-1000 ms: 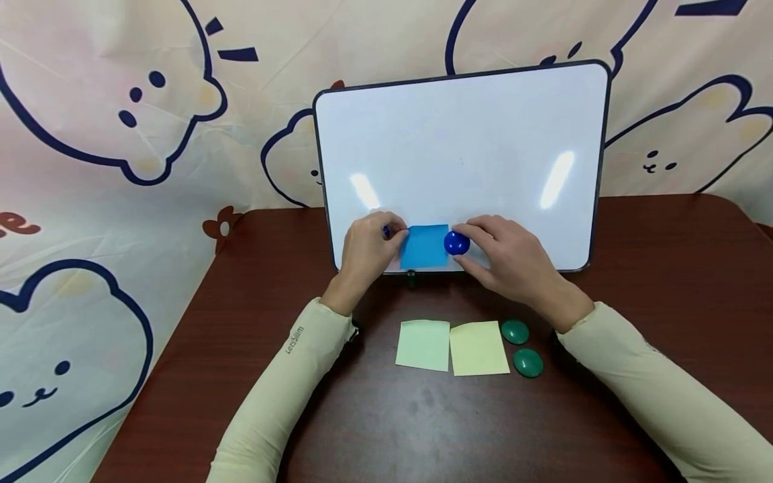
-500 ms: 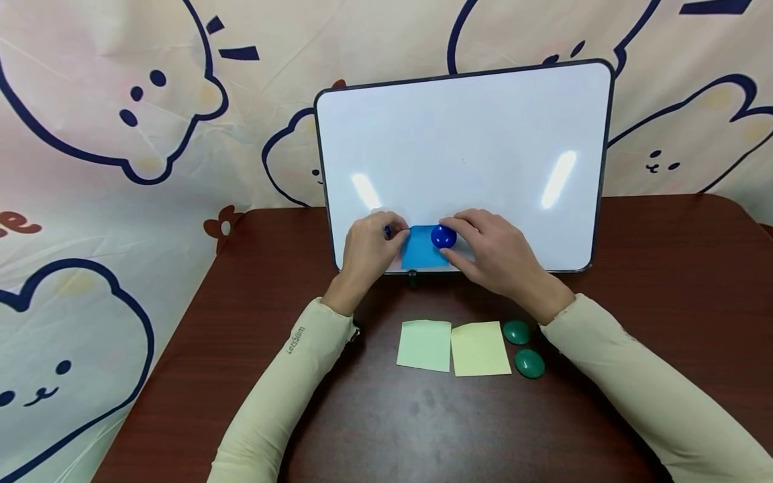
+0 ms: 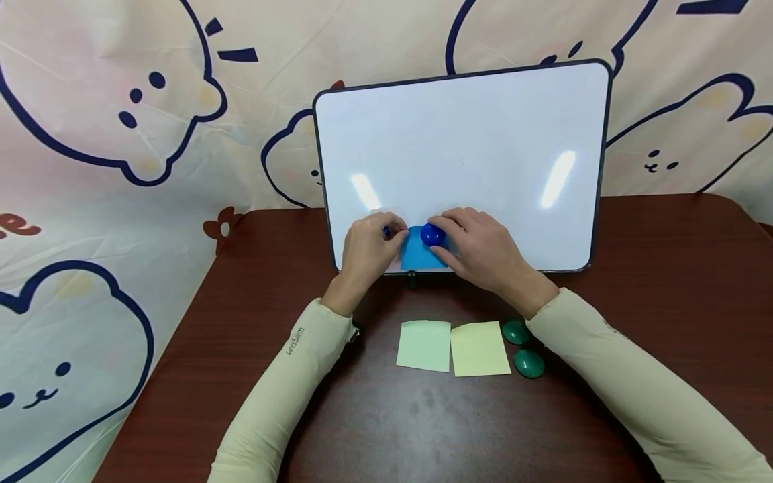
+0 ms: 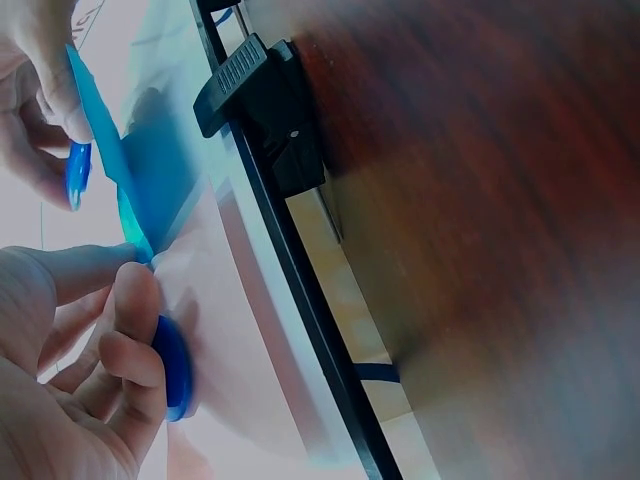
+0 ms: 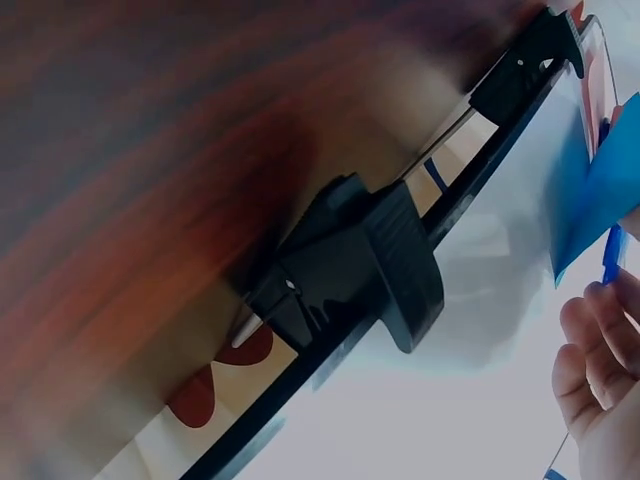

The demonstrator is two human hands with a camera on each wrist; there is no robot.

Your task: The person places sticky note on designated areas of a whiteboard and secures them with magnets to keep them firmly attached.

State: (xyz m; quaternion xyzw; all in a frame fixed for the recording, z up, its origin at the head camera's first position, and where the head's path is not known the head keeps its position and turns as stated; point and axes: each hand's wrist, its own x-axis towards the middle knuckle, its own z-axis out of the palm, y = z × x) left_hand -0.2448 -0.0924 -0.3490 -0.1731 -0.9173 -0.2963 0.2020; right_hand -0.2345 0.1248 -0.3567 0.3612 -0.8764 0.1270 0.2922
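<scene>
Blue note [image 3: 417, 257]: lower centre of the head frame, in front of the lower part of the board [image 3: 465, 147]. Left hand [image 3: 372, 243]: thumb and forefinger meet on the note's left edge; other fingers curl, with a blue disc [image 4: 174, 367] held against them, at lower left of the left wrist frame. Right hand [image 3: 486, 253]: thumb and fingers parted by one disc's width, pinching a second disc [image 3: 432, 235] by its rim, over the note's upper right part. Whether this disc touches the note: cannot tell. Left wrist frame shows the note at a slant to the board. Clip [image 4: 262, 115] on the board's bottom rim, upper centre there. Table [image 3: 435, 436], lower centre of the head frame: green note [image 3: 423, 346] and, just right of it, yellow note [image 3: 480, 349]; two green discs [image 3: 529, 363] beside the latter.
</scene>
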